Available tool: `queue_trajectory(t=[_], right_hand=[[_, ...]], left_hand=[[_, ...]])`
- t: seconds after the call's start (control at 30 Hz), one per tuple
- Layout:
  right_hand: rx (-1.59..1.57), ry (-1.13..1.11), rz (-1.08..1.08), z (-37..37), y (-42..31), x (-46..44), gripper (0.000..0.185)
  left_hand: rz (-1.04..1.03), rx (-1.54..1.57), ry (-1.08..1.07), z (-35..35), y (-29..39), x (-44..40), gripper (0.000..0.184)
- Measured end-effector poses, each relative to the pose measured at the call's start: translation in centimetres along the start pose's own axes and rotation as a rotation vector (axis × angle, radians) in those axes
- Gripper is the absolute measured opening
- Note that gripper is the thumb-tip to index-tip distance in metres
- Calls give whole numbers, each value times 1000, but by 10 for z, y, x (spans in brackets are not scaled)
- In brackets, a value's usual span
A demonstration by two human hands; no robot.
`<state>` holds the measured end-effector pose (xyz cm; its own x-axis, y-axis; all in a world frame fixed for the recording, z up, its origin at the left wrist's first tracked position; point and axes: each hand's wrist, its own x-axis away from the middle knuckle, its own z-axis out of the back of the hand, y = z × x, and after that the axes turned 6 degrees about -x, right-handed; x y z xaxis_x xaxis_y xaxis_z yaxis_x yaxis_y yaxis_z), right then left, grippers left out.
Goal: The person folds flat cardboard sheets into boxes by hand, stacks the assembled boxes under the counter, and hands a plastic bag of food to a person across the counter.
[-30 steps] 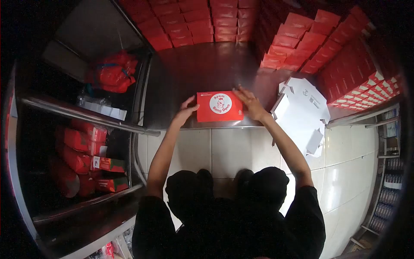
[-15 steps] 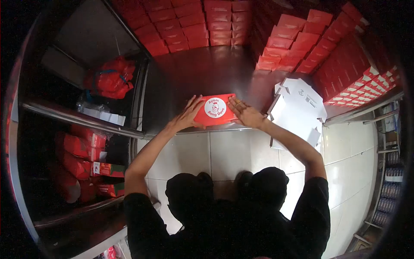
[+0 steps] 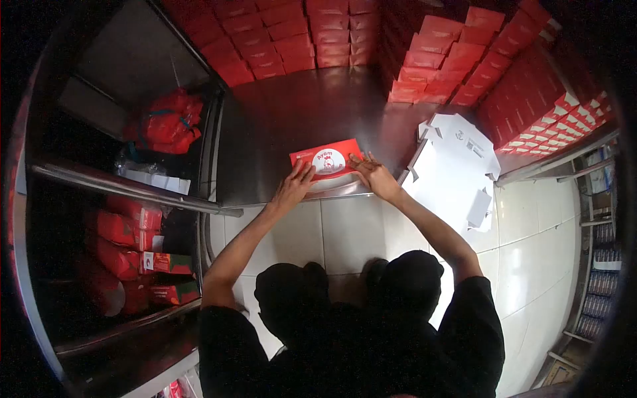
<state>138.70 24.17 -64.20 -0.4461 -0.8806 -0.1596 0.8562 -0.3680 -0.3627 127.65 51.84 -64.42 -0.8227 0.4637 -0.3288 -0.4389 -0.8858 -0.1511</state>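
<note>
A red cardboard box (image 3: 337, 152) with a round white "Ayam" label on its lid lies near the front edge of the dark metal table (image 3: 292, 113). The lid slopes, and a pale strip shows below its front edge. My left hand (image 3: 292, 189) holds the box at its left front corner, with the fingertips on the lid. On the right front corner is my right hand (image 3: 377, 178), its fingers resting over the lid's edge. Both thumbs are mostly hidden. To the right of my right hand lies a pile of flat white box blanks (image 3: 451, 166).
Stacks of red boxes (image 3: 285, 40) line the back of the table, and more red boxes (image 3: 431, 60) rise at the back right. On the left, a metal shelf (image 3: 126, 182) holds a red plastic bag (image 3: 169, 123) and red packages (image 3: 119, 242).
The lid has tipped, so its front part now curves down and a pale strip shows. My hands have shifted to the front corners. The camera view has moved slightly.
</note>
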Motion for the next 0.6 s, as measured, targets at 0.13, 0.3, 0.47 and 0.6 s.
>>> queue_trajectory(t=[0.13, 0.3, 0.47, 0.6], right_hand=[[155, 146, -26, 17, -30, 10, 50], [61, -44, -148, 11, -24, 13, 45], [-529, 305, 24, 42, -37, 24, 37], [-312, 458, 109, 135, -30, 21, 34]], left_hand=[[239, 311, -21, 57, 26, -2, 51], [297, 364, 53, 46, 21, 0, 43], [883, 1019, -286, 69, -34, -15, 51], [757, 1825, -516, 141, -36, -69, 56]])
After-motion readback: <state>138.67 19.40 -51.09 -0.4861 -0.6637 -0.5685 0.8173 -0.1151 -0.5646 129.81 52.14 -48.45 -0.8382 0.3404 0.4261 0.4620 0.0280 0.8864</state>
